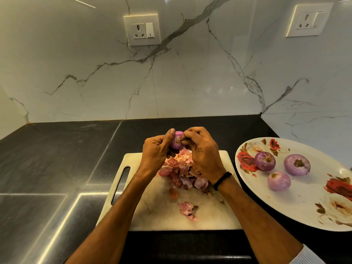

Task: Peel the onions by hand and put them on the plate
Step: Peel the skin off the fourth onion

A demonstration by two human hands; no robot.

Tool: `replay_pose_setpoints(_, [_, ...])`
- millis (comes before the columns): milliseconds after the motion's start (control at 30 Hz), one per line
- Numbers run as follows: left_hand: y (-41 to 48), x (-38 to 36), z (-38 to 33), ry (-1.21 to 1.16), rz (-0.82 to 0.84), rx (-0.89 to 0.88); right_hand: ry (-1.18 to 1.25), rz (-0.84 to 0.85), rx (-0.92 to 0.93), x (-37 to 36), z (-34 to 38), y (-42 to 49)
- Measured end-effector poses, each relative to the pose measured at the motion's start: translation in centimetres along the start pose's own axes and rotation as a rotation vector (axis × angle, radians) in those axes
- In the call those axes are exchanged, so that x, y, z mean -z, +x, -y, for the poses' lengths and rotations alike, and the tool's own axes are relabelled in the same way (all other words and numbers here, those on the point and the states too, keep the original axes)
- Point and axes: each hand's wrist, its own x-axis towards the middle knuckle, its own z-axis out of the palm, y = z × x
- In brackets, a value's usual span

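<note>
1. The onion [177, 142] sits between the fingers [170, 137] of both hands. The left hand [155, 154] grips it and the right hand [204, 159] pinches at its top.
2. It looks small, firm and light, probably slippery where bare. I would hold the round body and pull the skin from the end.
3. Below the fingers, thin papery peels [181, 168] lie on the pale cutting board [152, 216].
4. To the right of the fingers, three peeled onions [279, 181], smooth and purple, rest on the flowered plate [304, 212] on the dark table [57, 159].

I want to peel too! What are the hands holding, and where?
One onion: the left hand wraps its left side, the right hand pinches its upper right edge.
</note>
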Motion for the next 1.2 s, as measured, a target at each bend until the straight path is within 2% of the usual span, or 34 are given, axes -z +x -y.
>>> replay_pose_setpoints(100, [-0.1,-0.2,-0.1,-0.055,-0.015,0.047,-0.006,0.003,-0.014,-0.2,0.0,0.1])
replay_pose_setpoints(233, [-0.1,-0.3,-0.2,-0.13,-0.057,0.125,0.144,-0.072,-0.089,0.1,0.5,0.3])
replay_pose_setpoints(400, [-0.1,-0.1,-0.3,-0.127,-0.08,0.117,0.225,-0.052,-0.11,0.4,0.8,0.5])
replay_pose_setpoints(500, [-0.3,-0.4,-0.3,-0.096,-0.051,0.067,0.162,-0.037,-0.088,0.0,0.8,0.2])
replay_pose_setpoints(667, [-0.4,-0.7,-0.4,-0.071,-0.04,0.043,0.063,-0.117,-0.038,-0.3,0.8,-0.1])
replay_pose_setpoints(833, [-0.5,-0.7,-0.4,-0.055,-0.022,0.032,-0.057,-0.087,-0.014,-0.5,-0.1,0.0])
replay_pose_setpoints(1000, [-0.5,-0.9,-0.5,-0.077,-0.041,0.052,0.103,-0.142,-0.117,-0.2,0.4,0.3])
replay_pose_setpoints(1067, [-0.5,-0.9,-0.4,-0.063,-0.045,0.037,0.138,-0.108,-0.116,0.1,0.5,0.4])
replay_pose_setpoints(1200, [-0.5,-0.4,-0.2,-0.02,-0.029,0.012,0.181,0.091,-0.123,0.4,1.0,0.7])
